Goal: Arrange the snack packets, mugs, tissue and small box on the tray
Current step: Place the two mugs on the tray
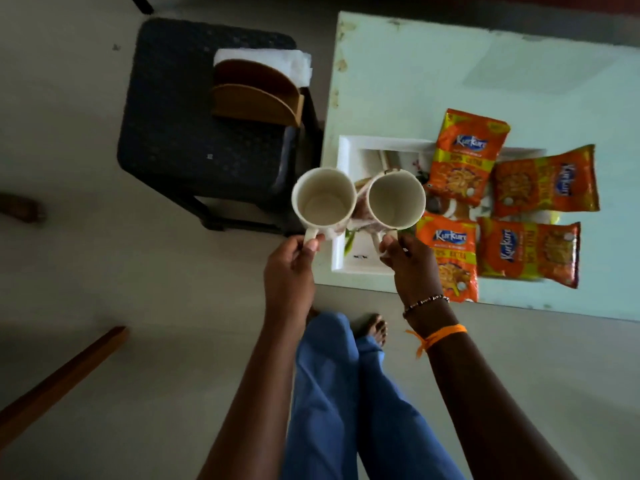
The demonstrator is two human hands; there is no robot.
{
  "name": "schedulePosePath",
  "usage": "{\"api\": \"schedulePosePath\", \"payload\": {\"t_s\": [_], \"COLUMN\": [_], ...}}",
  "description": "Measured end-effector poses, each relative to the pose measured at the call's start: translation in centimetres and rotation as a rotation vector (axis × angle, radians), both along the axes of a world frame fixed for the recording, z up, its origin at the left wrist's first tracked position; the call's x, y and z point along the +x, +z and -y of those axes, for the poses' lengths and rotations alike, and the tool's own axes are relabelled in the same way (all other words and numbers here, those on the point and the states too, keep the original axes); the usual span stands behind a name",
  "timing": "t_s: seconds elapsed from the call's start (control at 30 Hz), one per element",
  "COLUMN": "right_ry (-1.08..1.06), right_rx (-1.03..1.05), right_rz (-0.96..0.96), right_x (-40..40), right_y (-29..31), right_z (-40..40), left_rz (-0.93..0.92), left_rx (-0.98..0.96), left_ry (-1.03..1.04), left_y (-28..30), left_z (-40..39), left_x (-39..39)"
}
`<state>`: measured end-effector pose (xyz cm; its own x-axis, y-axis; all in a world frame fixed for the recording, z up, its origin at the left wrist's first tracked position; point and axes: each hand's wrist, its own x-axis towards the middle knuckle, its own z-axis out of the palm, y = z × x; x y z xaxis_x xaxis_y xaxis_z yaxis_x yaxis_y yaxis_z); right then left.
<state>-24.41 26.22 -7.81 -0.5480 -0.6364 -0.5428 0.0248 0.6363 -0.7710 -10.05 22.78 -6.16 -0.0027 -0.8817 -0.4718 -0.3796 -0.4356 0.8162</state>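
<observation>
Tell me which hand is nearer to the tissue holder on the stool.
Left. The left hand holds a mug just off the table's edge, on the side where the tissue holder stands. The right hand holds the other mug over the tray, farther away.

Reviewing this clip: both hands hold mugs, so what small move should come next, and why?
Probably lower the right hand's mug onto the bare left part of the tray; it already hangs over that spot, while the snack packets fill the tray's right.
</observation>
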Motion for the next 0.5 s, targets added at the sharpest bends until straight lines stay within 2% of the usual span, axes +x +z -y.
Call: {"api": "schedulePosePath", "payload": {"t_s": [0.27, 0.5], "right_ry": [-0.022, -0.017], "right_rx": [0.056, 0.095], "right_rz": [0.049, -0.051], "right_x": [-3.7, -4.3], "right_y": [-1.9, -3.0], "right_z": [-3.2, -4.6], "left_rz": [0.027, 0.087], "left_rx": [0.09, 0.058], "left_ry": [-0.06, -0.108], "left_y": [-1.8, -3.1], "left_z": [-2.6, -3.5], "left_x": [-3.0, -4.3]}}
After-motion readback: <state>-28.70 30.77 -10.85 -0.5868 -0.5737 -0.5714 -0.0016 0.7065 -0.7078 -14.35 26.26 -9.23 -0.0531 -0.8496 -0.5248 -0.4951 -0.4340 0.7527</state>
